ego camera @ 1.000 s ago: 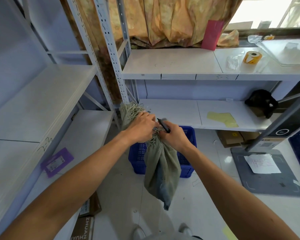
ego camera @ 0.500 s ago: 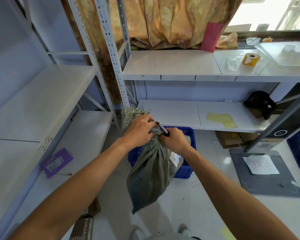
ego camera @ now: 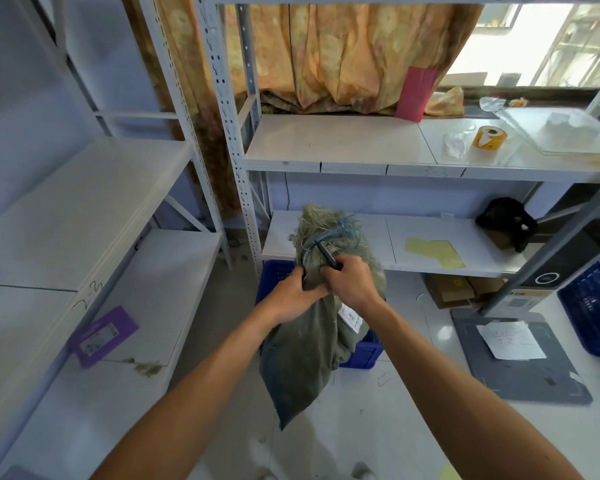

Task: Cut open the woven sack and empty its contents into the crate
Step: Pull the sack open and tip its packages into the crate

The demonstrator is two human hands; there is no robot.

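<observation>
A: Containers, please.

B: I log one woven sack (ego camera: pixel 312 348), grey-green, hanging at centre frame with its frayed, bunched neck uppermost; contents hidden. One blue crate (ego camera: pixel 359 351) on the floor right behind it, mostly covered by the sack, so I cannot tell what it holds. A second blue crate (ego camera: pixel 593 306) at the right edge, interior unclear.

A: Counts?

B: Sacks, one. Blue crates, two. Hands, two. Black-handled cutter (ego camera: pixel 327 255), one. Tape roll (ego camera: pixel 488 138), one, upper right shelf. Purple card (ego camera: pixel 103 336), one, lower left shelf. White label (ego camera: pixel 351 315) on the sack, one.

A: Grip against the sack?

B: The left hand (ego camera: pixel 293 296) is closed tight around the sack just below the neck, bearing its hanging weight. The right hand (ego camera: pixel 352 284) touches it on the right, fingers curled round the cutter, whose tip points up-left into the blue cord and fibres at the neck. The sack's body hangs below both hands, its bottom corner pointing toward the lower centre of frame.
</observation>
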